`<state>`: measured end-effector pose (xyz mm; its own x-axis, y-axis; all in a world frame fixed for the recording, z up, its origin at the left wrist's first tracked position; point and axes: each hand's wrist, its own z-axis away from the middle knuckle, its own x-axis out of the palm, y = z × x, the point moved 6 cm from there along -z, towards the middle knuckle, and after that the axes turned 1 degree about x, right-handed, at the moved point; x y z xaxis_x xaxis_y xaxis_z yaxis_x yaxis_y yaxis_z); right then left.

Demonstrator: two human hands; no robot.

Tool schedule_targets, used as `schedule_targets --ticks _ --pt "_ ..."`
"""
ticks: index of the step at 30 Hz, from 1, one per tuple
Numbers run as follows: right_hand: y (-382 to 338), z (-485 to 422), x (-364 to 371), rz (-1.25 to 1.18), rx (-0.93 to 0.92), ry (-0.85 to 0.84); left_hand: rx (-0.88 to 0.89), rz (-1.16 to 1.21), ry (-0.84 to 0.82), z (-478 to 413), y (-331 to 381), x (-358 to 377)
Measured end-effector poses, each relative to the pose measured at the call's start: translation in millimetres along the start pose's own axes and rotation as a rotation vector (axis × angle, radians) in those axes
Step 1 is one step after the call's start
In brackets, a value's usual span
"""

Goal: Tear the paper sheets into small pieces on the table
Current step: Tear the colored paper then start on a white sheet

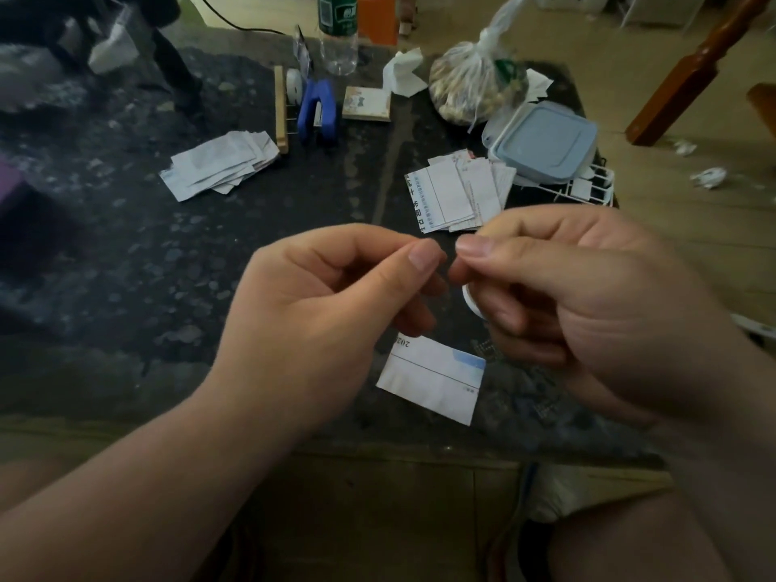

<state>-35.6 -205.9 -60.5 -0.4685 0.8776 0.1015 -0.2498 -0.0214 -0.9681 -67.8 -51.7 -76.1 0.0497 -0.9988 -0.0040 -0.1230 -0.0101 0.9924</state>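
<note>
**Item: paper sheets, part torn.**

**Location.** Three lots on the dark tabletop (126,266).
- The left stack (218,165) lies near a blue stapler (317,111).
- The right stack (457,195) lies beside a blue-lidded box (546,140) that sits on a white wire rack (588,186).
- One loose piece (432,378) lies nearest the person, below both hands. Whether it rests flat or hangs from the fingers cannot be told.

**Grip.**
- Left hand (336,296): fingers curled, thumb pressed to forefinger. No paper shows between them, so what it holds, if anything, cannot be told.
- Right hand (567,296): fingers curled round a white sliver (470,302), probably paper, which curves out under the fingers.
- The two thumbs are nearly touching.

**Progress (judged).** Well under way but not finished. Both stacks are rectangles of a fair size, not small pieces, and likely need further tearing. No heap of fine scraps shows on the tabletop. Crumpled scraps (709,177) lie on the floor to the right.

**Orientation.**
- Loose piece: long axis runs from upper left to lower right. Its print reads upside down, so its head points toward the person. The blue-tinted corner is at far right.
- Left stack: long axis runs from near left to far right.
- Right stack: long axis points roughly away from the person.
</note>
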Motion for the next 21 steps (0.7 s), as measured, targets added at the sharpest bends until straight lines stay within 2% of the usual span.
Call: schedule_targets --ticks 6,10,14,21 --pt "-1.7 1.3 -3.2 0.049 -0.062 0.079 0.241 -0.191 -0.120 3.8 10.0 10.4" --pt "-7.8 2.1 -14.5 0.084 -0.150 0.191 0.269 -0.203 -0.199 5.1 8.6 14.9" --pt "-3.5 -0.6 -14.3 0.175 -0.166 0.184 0.293 -0.264 -0.224 3.1 7.2 13.2" --pt "2.1 -6.3 -13.2 -0.015 -0.059 0.106 0.300 -0.281 -0.232 4.1 4.6 11.1"
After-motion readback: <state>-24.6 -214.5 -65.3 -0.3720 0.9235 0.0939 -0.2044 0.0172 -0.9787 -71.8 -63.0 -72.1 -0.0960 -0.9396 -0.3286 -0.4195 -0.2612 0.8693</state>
